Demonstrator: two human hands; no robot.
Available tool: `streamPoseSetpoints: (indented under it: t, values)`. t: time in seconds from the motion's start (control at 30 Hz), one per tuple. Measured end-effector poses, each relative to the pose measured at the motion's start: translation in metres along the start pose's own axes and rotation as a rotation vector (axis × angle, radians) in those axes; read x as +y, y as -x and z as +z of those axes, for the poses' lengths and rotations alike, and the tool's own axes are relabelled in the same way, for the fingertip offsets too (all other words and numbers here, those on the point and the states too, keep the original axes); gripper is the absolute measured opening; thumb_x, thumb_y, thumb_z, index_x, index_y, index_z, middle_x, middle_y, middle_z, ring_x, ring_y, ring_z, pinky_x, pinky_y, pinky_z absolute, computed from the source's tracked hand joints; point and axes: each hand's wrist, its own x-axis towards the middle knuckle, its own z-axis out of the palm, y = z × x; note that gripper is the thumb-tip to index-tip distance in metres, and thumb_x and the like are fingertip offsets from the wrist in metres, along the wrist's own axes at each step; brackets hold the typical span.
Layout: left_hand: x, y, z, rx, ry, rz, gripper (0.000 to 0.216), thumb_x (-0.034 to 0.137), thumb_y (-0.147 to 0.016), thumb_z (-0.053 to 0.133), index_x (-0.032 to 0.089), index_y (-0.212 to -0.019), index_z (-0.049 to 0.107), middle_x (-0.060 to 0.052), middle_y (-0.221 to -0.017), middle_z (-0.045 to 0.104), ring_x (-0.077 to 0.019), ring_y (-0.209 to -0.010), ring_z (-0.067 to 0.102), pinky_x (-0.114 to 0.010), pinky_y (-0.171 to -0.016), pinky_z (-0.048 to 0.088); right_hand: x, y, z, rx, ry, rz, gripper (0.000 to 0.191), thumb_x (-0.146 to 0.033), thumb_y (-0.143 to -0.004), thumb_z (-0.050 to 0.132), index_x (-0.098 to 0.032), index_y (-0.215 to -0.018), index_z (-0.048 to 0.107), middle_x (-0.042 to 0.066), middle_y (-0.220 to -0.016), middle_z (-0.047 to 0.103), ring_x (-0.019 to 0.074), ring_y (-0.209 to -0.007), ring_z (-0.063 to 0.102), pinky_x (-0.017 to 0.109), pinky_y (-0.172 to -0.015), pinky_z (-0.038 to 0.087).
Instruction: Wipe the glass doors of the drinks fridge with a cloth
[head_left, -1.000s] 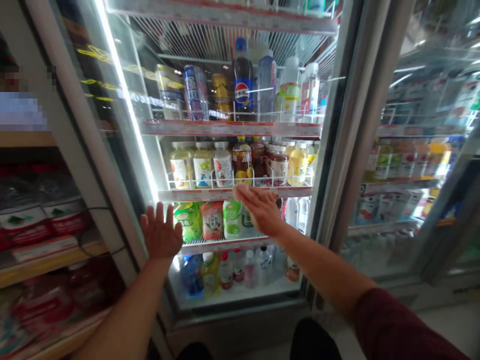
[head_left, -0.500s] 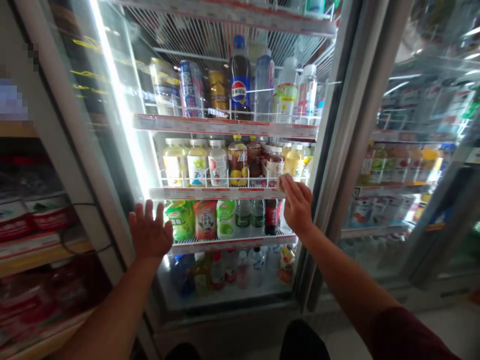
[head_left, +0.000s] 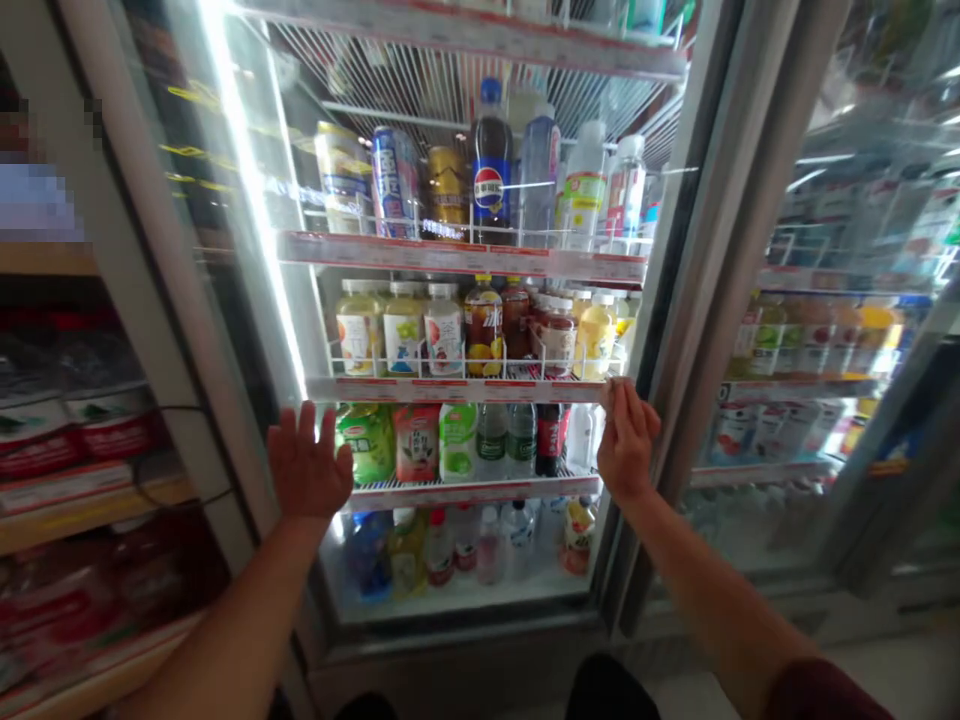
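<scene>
My left hand (head_left: 309, 465) is raised with its fingers spread, palm toward the lower left of the glass-fronted drinks fridge; it holds nothing. My right hand (head_left: 628, 445) is closed at the fridge's right side, level with a shelf's price strip (head_left: 457, 391). Something small and pale shows at its fingertips, but most of it is hidden by the fingers. Bottles stand behind the glass near this hand: a yellow drink bottle (head_left: 597, 335), a dark cola bottle (head_left: 551, 440) and a clear bottle (head_left: 582, 440).
A metal door frame (head_left: 694, 300) runs up beside my right hand, with another glass-doored fridge section beyond it. On the left, open shelves (head_left: 67, 500) hold red-and-white packages. Higher in the fridge stands a Pepsi bottle (head_left: 491, 170). My dark-clad knees (head_left: 611, 690) show at the bottom.
My right hand has moved right and down across the fridge front, away from the yellow bottle toward the door frame. My left hand stays spread in nearly the same place. The view has shifted slightly.
</scene>
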Motion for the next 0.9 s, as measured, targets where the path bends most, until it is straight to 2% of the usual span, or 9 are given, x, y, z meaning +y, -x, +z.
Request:
streamPoseSetpoints:
  t: [0.17, 0.23, 0.33, 0.4, 0.5, 0.63, 0.7, 0.83, 0.9]
  values:
    - [0.001, 0.001, -0.002, 0.014, -0.005, 0.044, 0.063, 0.043, -0.098, 0.043, 0.016, -0.155, 0.044, -0.017, -0.164, 0.036, -0.0337, -0.159, 0.016, -0.06, -0.128, 0.015, -0.017, 0.044, -0.005, -0.078, 0.046, -0.042, 0.062, -0.015, -0.103, 0.041, -0.023, -0.163, 0.028, 0.018, -0.154, 0.053, 0.0276, -0.136, 0.055, 0.047, -0.106, 0.047]
    - [0.001, 0.001, -0.002, 0.03, -0.012, 0.058, 0.063, 0.041, -0.098, 0.043, 0.02, -0.157, 0.04, -0.015, -0.165, 0.034, -0.0322, -0.159, 0.016, -0.059, -0.128, 0.015, -0.017, 0.03, -0.002, -0.066, 0.049, -0.072, 0.061, -0.015, -0.103, 0.041, -0.023, -0.162, 0.03, 0.017, -0.152, 0.055, 0.0268, -0.135, 0.056, 0.046, -0.106, 0.046]
    - [-0.001, 0.002, 0.0, 0.054, -0.024, 0.081, 0.065, 0.04, -0.098, 0.045, 0.024, -0.16, 0.034, -0.012, -0.167, 0.032, -0.0309, -0.159, 0.015, -0.058, -0.128, 0.016, -0.021, -0.025, 0.011, -0.005, 0.021, -0.064, 0.057, -0.016, -0.104, 0.038, -0.024, -0.16, 0.035, 0.015, -0.153, 0.055, 0.0265, -0.137, 0.054, 0.047, -0.111, 0.043]
    - [-0.002, 0.002, 0.001, 0.07, -0.029, 0.107, 0.065, 0.038, -0.098, 0.047, 0.022, -0.16, 0.035, -0.013, -0.166, 0.032, -0.0313, -0.159, 0.015, -0.058, -0.129, 0.016, -0.036, -0.05, 0.021, 0.02, -0.005, -0.058, 0.057, -0.016, -0.104, 0.036, -0.024, -0.16, 0.035, 0.013, -0.155, 0.053, 0.0269, -0.138, 0.052, 0.048, -0.112, 0.042]
    - [-0.003, 0.003, 0.001, 0.081, -0.021, 0.131, 0.065, 0.037, -0.098, 0.048, 0.024, -0.16, 0.034, -0.013, -0.167, 0.032, -0.0311, -0.159, 0.016, -0.057, -0.129, 0.017, -0.075, -0.037, 0.03, -0.039, -0.065, -0.104, 0.061, -0.015, -0.103, 0.038, -0.027, -0.162, 0.029, 0.01, -0.155, 0.054, 0.0269, -0.138, 0.051, 0.045, -0.111, 0.043]
    - [-0.004, 0.003, 0.0, 0.093, 0.025, 0.142, 0.066, 0.037, -0.097, 0.05, 0.029, -0.161, 0.032, -0.007, -0.168, 0.031, -0.031, -0.159, 0.02, -0.057, -0.129, 0.017, -0.124, 0.004, 0.032, -0.281, -0.166, -0.281, 0.067, -0.013, -0.102, 0.045, -0.033, -0.163, 0.024, 0.001, -0.145, 0.064, 0.0236, -0.131, 0.054, 0.038, -0.109, 0.042]
    - [-0.005, 0.004, 0.001, 0.096, 0.046, 0.137, 0.066, 0.038, -0.097, 0.051, 0.03, -0.16, 0.033, -0.006, -0.167, 0.032, -0.0313, -0.158, 0.021, -0.057, -0.129, 0.015, -0.138, -0.008, 0.037, -0.306, -0.196, -0.308, 0.068, -0.014, -0.102, 0.047, -0.036, -0.163, 0.024, -0.002, -0.146, 0.063, 0.0236, -0.129, 0.054, 0.037, -0.107, 0.042]
    - [-0.004, 0.005, 0.001, 0.096, 0.055, 0.13, 0.064, 0.037, -0.098, 0.051, 0.029, -0.16, 0.034, -0.006, -0.168, 0.03, -0.0311, -0.159, 0.019, -0.055, -0.13, 0.014, -0.16, -0.061, 0.059, -0.2, -0.209, -0.211, 0.073, -0.015, -0.102, 0.048, -0.041, -0.163, 0.017, -0.004, -0.153, 0.056, 0.0248, -0.132, 0.052, 0.04, -0.107, 0.041]
    - [-0.004, 0.005, 0.0, 0.092, 0.058, 0.131, 0.064, 0.037, -0.099, 0.05, 0.029, -0.16, 0.032, -0.006, -0.168, 0.029, -0.0297, -0.159, 0.018, -0.054, -0.131, 0.014, -0.176, -0.062, 0.067, -0.19, -0.209, -0.185, 0.074, -0.015, -0.101, 0.047, -0.04, -0.163, 0.017, -0.004, -0.154, 0.055, 0.0251, -0.134, 0.051, 0.041, -0.107, 0.039]
